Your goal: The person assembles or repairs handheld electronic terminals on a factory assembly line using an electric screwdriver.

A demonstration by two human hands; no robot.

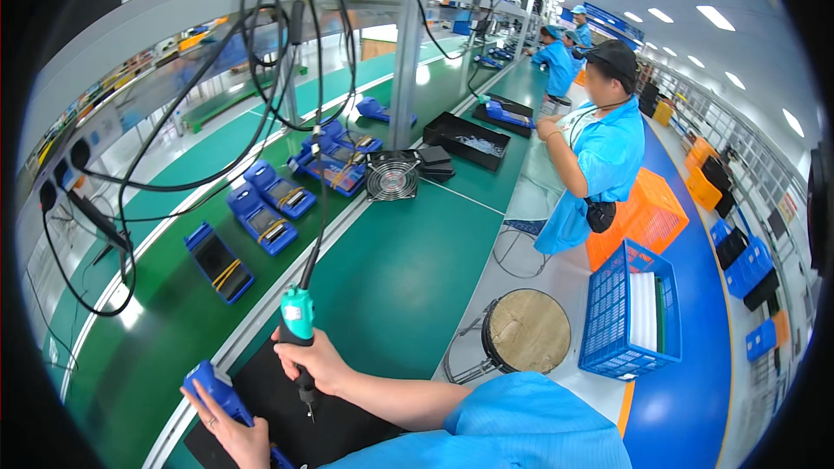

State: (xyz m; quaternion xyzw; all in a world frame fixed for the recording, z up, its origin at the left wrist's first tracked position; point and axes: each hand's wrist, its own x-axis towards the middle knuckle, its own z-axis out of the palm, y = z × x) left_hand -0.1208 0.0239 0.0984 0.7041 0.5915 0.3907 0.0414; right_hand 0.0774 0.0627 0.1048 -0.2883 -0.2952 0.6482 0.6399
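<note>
My right hand (323,365) is wrapped round a teal and black electric screwdriver (297,316). It hangs on a black cable, its bit pointing down above a black mat (339,430). At the lower left, my left hand (233,436) grips a blue handheld terminal (219,389) at the mat's left side, fingers along its outer edge. The hand hides part of the terminal. The screwdriver's tip is apart from it, to the right.
Several blue terminals with yellow bands, one being a near terminal (219,262), lie on the green belt (165,313). A fan (392,178) and a black tray (467,141) stand farther along the bench. Right are a round stool (526,330), a blue crate (608,330) and a co-worker (608,148).
</note>
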